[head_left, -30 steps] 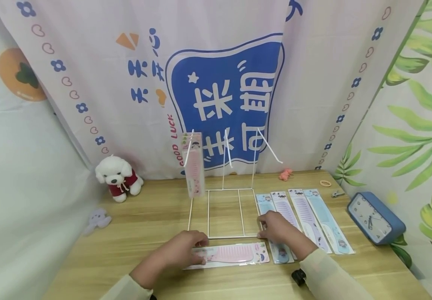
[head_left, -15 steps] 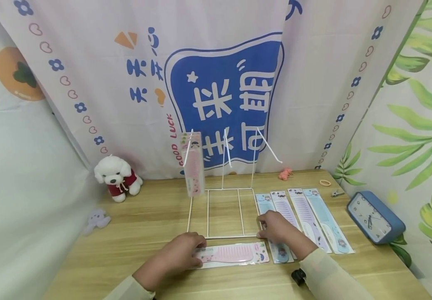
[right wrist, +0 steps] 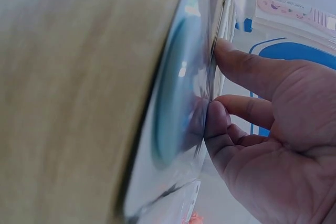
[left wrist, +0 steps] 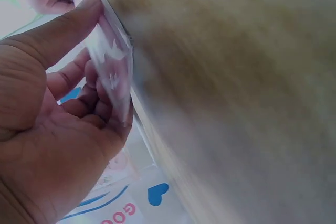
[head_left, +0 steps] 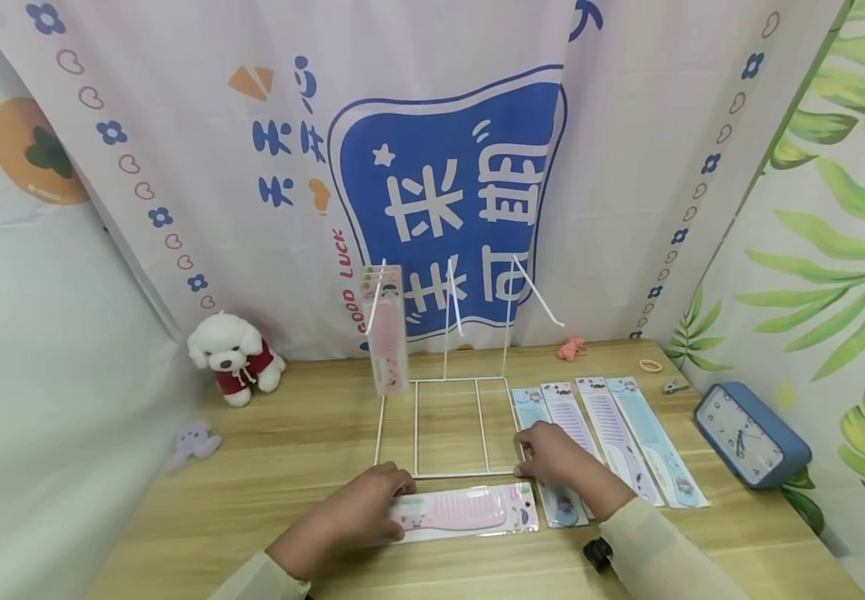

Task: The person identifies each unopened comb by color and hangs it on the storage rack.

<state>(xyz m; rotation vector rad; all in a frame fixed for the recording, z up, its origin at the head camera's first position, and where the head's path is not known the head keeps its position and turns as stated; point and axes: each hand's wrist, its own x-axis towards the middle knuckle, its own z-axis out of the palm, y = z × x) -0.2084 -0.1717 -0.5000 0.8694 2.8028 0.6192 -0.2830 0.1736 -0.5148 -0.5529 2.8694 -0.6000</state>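
My left hand (head_left: 357,508) pinches the left end of a pink plastic comb sealed in a clear printed packet (head_left: 470,510), thumb on top and fingers curled beneath, as the left wrist view (left wrist: 113,72) shows; the packet lies crosswise on the light wooden table (head_left: 282,450), just in front of the white wire display stand (head_left: 447,425). My right hand (head_left: 556,454) rests with loosely bent fingers on a blue packaged comb (head_left: 548,467), its fingertips (right wrist: 220,124) touching the packet's edge at the stand's right corner. Three more packaged combs (head_left: 627,442) lie beside it. One pink packaged comb (head_left: 386,329) hangs on the stand's left hook.
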